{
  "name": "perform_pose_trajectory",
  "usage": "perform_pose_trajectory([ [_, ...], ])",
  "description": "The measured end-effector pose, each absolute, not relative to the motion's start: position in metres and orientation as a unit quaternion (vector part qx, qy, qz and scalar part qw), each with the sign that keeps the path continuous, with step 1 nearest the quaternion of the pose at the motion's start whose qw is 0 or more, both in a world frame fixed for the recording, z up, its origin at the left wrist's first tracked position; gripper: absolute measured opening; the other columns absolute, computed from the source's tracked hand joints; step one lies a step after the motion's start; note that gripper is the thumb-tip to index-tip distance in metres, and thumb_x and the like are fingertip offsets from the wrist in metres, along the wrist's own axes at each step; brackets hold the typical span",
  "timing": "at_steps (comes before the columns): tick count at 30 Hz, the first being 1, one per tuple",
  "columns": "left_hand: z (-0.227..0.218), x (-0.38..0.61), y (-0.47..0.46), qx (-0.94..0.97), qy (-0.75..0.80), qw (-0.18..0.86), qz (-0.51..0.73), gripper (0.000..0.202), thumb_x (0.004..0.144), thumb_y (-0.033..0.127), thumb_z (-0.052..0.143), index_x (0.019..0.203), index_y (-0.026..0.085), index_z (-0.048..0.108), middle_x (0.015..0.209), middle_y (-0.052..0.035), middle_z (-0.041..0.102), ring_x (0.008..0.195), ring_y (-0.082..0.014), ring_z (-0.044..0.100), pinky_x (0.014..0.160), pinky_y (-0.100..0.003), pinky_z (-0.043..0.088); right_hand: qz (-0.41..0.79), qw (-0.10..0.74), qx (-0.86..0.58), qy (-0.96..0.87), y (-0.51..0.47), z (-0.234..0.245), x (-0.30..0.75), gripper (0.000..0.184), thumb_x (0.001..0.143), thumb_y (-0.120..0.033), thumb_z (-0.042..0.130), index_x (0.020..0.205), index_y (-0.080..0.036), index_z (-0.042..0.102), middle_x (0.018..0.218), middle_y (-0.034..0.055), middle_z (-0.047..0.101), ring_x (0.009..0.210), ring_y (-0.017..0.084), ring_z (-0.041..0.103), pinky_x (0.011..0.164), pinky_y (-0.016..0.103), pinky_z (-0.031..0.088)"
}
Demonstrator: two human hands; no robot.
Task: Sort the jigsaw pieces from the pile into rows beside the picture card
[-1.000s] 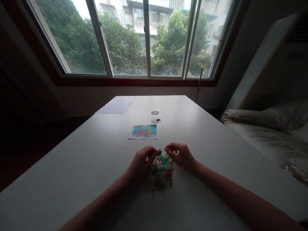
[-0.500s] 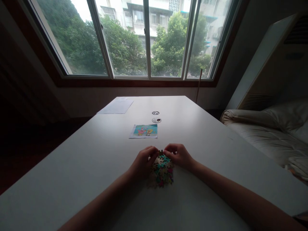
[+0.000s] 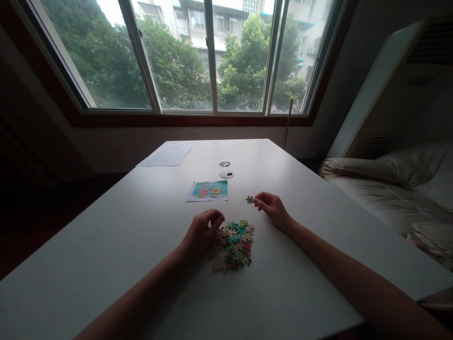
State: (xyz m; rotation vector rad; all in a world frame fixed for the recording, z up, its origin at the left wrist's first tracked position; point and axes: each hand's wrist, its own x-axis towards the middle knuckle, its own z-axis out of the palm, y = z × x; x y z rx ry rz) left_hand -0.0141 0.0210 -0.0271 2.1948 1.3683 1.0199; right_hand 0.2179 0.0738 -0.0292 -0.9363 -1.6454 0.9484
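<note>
Pinching a jigsaw piece (image 3: 250,199) in its fingers, the right hand (image 3: 273,208) has just carried it off the jigsaw pile (image 3: 235,241) toward the cartoon picture (image 3: 209,191) on the desk (image 3: 123,226), apparently sorting it apart, left hand (image 3: 202,230) fingers curled beside the pile, contents unclear.

you face a wide, brown-framed window (image 3: 211,61), its daylight falling on your white table (image 3: 141,222); a pale, padded sofa (image 3: 382,189) sits dimly to your right.

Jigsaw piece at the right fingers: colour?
Jigsaw piece looks dull olive-yellow; head view shows it best.
</note>
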Motion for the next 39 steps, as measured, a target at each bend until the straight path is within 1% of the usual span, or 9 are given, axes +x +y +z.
perform_pose_trajectory([
  [5,-0.027,-0.015,0.022,0.777,0.491,0.172,0.354,0.023,0.084,0.029,0.043,0.072,0.015,0.057,0.065,0.0009,0.054,0.058,-0.0102,0.045,0.056,-0.020,0.035,0.416,0.477,-0.384,-0.672,0.081,-0.037,0.219,0.026,0.072,-0.039,0.059,0.071,-0.013,0.057,0.060,0.0002,0.055,0.053,0.008,0.047,0.049,0.022,0.041],
  [15,-0.028,-0.015,0.022,0.785,0.497,0.149,0.340,0.023,0.084,0.028,0.043,0.071,0.016,0.057,0.065,0.0004,0.056,0.060,-0.0118,0.049,0.060,-0.022,0.040,0.422,0.453,-0.391,-0.682,0.077,-0.033,0.217,0.028,0.071,-0.042,0.059,0.072,-0.014,0.057,0.060,0.0000,0.056,0.051,0.008,0.047,0.048,0.021,0.042],
  [18,-0.029,-0.021,0.028,0.785,0.517,0.094,0.329,0.022,0.083,0.027,0.042,0.074,0.017,0.059,0.075,-0.0031,0.060,0.072,-0.0159,0.054,0.068,-0.027,0.043,0.412,0.441,-0.396,-0.692,0.078,-0.035,0.218,0.026,0.072,-0.040,0.058,0.071,-0.014,0.057,0.061,0.0002,0.056,0.052,0.008,0.047,0.049,0.021,0.042],
  [20,-0.031,-0.027,0.035,0.795,0.527,0.041,0.298,0.021,0.082,0.027,0.042,0.084,0.018,0.061,0.091,-0.0067,0.061,0.089,-0.0211,0.054,0.080,-0.034,0.042,0.396,0.434,-0.404,-0.701,0.079,-0.037,0.218,0.026,0.072,-0.039,0.057,0.071,-0.014,0.057,0.061,0.0004,0.056,0.053,0.008,0.048,0.050,0.021,0.042],
  [22,-0.033,-0.033,0.044,0.793,0.550,0.007,0.261,0.027,0.082,0.027,0.042,0.097,0.016,0.061,0.106,-0.0097,0.058,0.101,-0.0241,0.051,0.088,-0.037,0.040,0.368,0.426,-0.419,-0.712,0.081,-0.038,0.217,0.025,0.073,-0.038,0.056,0.070,-0.013,0.058,0.061,0.0006,0.057,0.054,0.009,0.048,0.052,0.021,0.042],
  [26,-0.038,-0.037,0.053,0.776,0.605,-0.032,0.173,0.041,0.084,0.031,0.039,0.118,0.013,0.051,0.127,-0.0149,0.046,0.116,-0.0279,0.042,0.096,-0.045,0.032,0.271,0.371,-0.477,-0.749,0.093,-0.036,0.212,0.025,0.077,-0.036,0.050,0.074,-0.013,0.060,0.066,0.0013,0.061,0.058,0.009,0.051,0.055,0.021,0.040],
  [29,-0.037,-0.034,0.052,0.769,0.626,-0.030,0.126,0.043,0.086,0.034,0.035,0.122,0.013,0.047,0.132,-0.0155,0.042,0.119,-0.0288,0.039,0.097,-0.051,0.027,0.217,0.329,-0.512,-0.764,0.111,-0.034,0.207,0.024,0.078,-0.035,0.049,0.075,-0.014,0.062,0.070,0.0019,0.063,0.061,0.010,0.053,0.057,0.021,0.039],
  [34,-0.034,-0.031,0.048,0.760,0.639,-0.032,0.115,0.040,0.087,0.034,0.035,0.120,0.016,0.047,0.130,-0.0136,0.045,0.118,-0.0271,0.040,0.096,-0.048,0.028,0.165,0.298,-0.557,-0.757,0.144,-0.033,0.196,0.020,0.075,-0.033,0.053,0.074,-0.016,0.063,0.069,0.0032,0.062,0.061,0.012,0.053,0.059,0.024,0.037],
  [39,-0.034,-0.030,0.047,0.752,0.647,-0.038,0.120,0.039,0.086,0.035,0.037,0.119,0.017,0.048,0.128,-0.0134,0.046,0.117,-0.0270,0.041,0.095,-0.045,0.029,0.126,0.278,-0.566,-0.766,0.160,-0.036,0.188,0.023,0.075,-0.036,0.055,0.092,-0.021,0.061,0.074,0.0012,0.062,0.065,0.013,0.054,0.064,0.025,0.037],
])
